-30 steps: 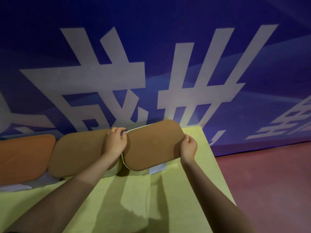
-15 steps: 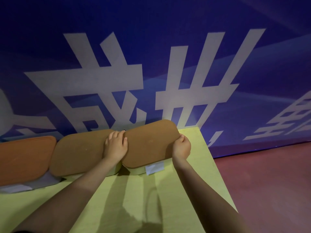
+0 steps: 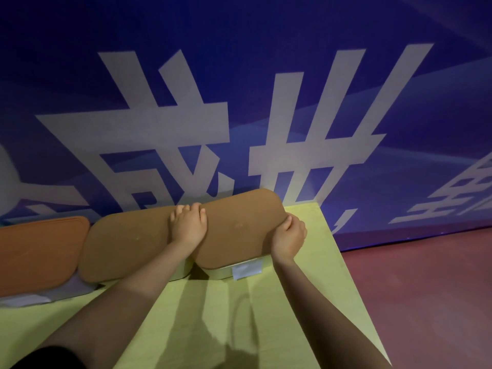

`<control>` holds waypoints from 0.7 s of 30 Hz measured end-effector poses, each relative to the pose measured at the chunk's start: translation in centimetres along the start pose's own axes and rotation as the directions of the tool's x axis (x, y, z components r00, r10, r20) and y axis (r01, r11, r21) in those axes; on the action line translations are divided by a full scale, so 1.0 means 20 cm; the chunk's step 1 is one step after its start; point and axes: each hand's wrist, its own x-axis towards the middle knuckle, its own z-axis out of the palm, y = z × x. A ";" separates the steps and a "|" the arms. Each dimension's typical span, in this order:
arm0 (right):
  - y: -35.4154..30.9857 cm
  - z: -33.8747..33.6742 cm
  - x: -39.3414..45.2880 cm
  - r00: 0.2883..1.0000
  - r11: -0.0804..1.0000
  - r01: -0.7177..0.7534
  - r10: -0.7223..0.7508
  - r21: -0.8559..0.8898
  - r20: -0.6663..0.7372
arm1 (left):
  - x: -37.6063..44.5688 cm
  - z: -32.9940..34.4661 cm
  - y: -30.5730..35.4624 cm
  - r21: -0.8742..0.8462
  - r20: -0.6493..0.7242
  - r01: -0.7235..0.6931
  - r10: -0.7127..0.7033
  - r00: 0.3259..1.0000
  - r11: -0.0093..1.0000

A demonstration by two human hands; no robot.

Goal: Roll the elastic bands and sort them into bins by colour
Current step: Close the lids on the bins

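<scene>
Three lidded bins stand in a row at the back of a yellow-green table (image 3: 239, 315). The right bin has a brown lid (image 3: 239, 227) lying flat on its pale body (image 3: 221, 272), with a white label (image 3: 246, 270) on the front. My left hand (image 3: 189, 225) rests on the lid's left end, fingers curled over its far edge. My right hand (image 3: 288, 234) grips the lid's right end. No elastic bands are in view.
A second brown-lidded bin (image 3: 127, 246) sits in the middle and an orange-lidded bin (image 3: 40, 251) at the left, white paper under it. A blue banner wall (image 3: 239, 102) rises right behind the bins. The table's right edge drops to a red floor (image 3: 426, 288).
The right bin's lid was tilted up a second ago; both hands have lowered it flat onto the bin. The camera has moved slightly closer.
</scene>
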 end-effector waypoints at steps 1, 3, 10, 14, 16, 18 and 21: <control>0.01 0.00 0.00 1.000 1.000 0.029 -0.029 0.013 0.012 | 0.00 0.01 0.01 0.005 -0.016 0.011 -0.011 1.000 1.000; 0.03 -0.01 0.00 0.994 0.995 0.099 -0.099 0.005 0.044 | -0.01 0.03 0.02 0.007 -0.044 0.041 -0.040 0.998 0.999; 0.11 -0.05 -0.01 0.983 0.984 0.175 -0.172 -0.044 0.058 | -0.02 0.07 0.05 -0.025 -0.094 0.018 -0.020 0.995 1.000; 0.13 -0.06 -0.02 0.973 0.970 0.229 -0.228 -0.086 0.028 | 0.00 0.03 0.03 -0.012 -0.080 -0.070 0.069 0.994 0.997; 0.14 -0.06 -0.02 0.971 0.966 0.240 -0.239 -0.098 0.023 | 0.00 0.01 0.04 0.009 -0.042 -0.095 0.095 0.995 0.995; 0.14 -0.07 -0.01 0.973 0.968 0.232 -0.229 -0.096 0.035 | -0.01 0.00 0.04 0.018 -0.027 -0.109 0.109 0.994 0.994; 0.11 -0.07 -0.01 0.975 0.972 0.222 -0.221 -0.081 0.015 | -0.02 -0.01 0.05 -0.019 -0.021 -0.094 0.093 0.995 0.995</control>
